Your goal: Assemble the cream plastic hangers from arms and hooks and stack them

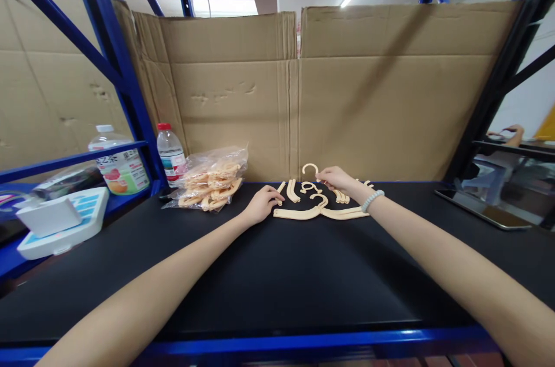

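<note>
1. The left hand (260, 205) rests half-closed on the black table (277, 274), fingertips touching the hanger (321, 212) at its left end.
2. The right hand (340, 180) pinches a small hook piece (310, 169) behind the hanger.
3. Best press the hanger flat while fitting pieces.

Two bare forearms enter from the bottom corners; no sleeves visible up to the frame edge. Left hand (261, 204): no ring, watch or band seen. Right hand (337, 180): pale beaded bracelet (372, 200) at the wrist, beads round, possibly light grey-blue. Nails too small to judge.
</note>
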Action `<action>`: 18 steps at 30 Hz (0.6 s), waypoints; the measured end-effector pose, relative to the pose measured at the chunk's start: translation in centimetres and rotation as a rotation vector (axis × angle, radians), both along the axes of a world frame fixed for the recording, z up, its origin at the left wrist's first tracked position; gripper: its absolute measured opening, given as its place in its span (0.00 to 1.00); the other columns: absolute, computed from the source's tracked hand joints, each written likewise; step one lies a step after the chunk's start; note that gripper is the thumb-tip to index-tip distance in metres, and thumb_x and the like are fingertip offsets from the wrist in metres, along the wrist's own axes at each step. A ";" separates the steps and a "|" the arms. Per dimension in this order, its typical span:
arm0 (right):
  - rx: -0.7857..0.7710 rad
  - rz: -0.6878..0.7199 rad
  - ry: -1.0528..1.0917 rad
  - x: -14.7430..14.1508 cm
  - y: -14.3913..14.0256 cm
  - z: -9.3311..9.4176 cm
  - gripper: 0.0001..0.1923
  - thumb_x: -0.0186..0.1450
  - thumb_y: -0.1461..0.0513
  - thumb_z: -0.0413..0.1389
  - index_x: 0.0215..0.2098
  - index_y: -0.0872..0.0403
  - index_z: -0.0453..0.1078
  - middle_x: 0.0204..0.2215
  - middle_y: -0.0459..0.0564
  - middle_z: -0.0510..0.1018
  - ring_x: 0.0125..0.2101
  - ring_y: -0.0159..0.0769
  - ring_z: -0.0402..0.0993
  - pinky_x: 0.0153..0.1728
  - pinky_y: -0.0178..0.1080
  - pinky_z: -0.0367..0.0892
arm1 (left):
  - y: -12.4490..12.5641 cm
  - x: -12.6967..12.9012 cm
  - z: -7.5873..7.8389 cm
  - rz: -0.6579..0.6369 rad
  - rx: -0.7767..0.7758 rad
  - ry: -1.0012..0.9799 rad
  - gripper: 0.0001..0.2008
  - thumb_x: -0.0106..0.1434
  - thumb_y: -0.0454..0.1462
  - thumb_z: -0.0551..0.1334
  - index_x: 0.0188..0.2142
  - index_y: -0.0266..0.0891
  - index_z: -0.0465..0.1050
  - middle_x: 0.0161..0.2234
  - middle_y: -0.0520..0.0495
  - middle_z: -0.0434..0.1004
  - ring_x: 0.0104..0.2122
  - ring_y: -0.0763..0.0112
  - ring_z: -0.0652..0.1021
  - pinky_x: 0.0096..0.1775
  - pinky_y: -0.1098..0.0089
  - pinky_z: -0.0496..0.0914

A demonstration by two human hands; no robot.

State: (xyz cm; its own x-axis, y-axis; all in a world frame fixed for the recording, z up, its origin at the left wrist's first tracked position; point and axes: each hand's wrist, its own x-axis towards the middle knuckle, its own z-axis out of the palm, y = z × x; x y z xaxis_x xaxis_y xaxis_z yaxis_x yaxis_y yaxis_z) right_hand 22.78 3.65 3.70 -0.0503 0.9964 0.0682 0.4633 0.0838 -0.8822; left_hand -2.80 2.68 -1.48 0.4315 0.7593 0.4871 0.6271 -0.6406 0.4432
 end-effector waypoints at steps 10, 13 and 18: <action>0.002 0.202 0.636 0.9 -7.1 -2.9 0.19 0.52 0.52 0.65 0.33 0.55 0.68 0.23 0.42 0.66 0.21 0.25 0.59 0.24 0.33 0.59 | -2.1 1.1 1.3 0.052 0.113 -0.318 0.10 0.62 0.30 0.53 0.35 0.40 0.72 0.39 0.46 0.73 0.41 0.65 0.75 0.48 0.62 0.68; -0.018 0.263 0.732 0.6 -8.5 -3.5 0.20 0.51 0.51 0.66 0.33 0.55 0.69 0.24 0.43 0.68 0.24 0.26 0.63 0.28 0.34 0.62 | -4.0 2.7 2.0 -0.025 0.103 -0.372 0.09 0.63 0.33 0.54 0.38 0.39 0.73 0.44 0.44 0.74 0.44 0.65 0.75 0.48 0.65 0.69; -0.079 0.340 0.835 -0.1 -10.1 -3.6 0.15 0.53 0.56 0.67 0.30 0.56 0.70 0.26 0.44 0.71 0.27 0.27 0.68 0.33 0.36 0.65 | -7.0 5.7 1.8 -0.192 -0.075 -0.519 0.07 0.61 0.37 0.60 0.32 0.38 0.76 0.43 0.42 0.73 0.47 0.61 0.74 0.42 0.66 0.72</action>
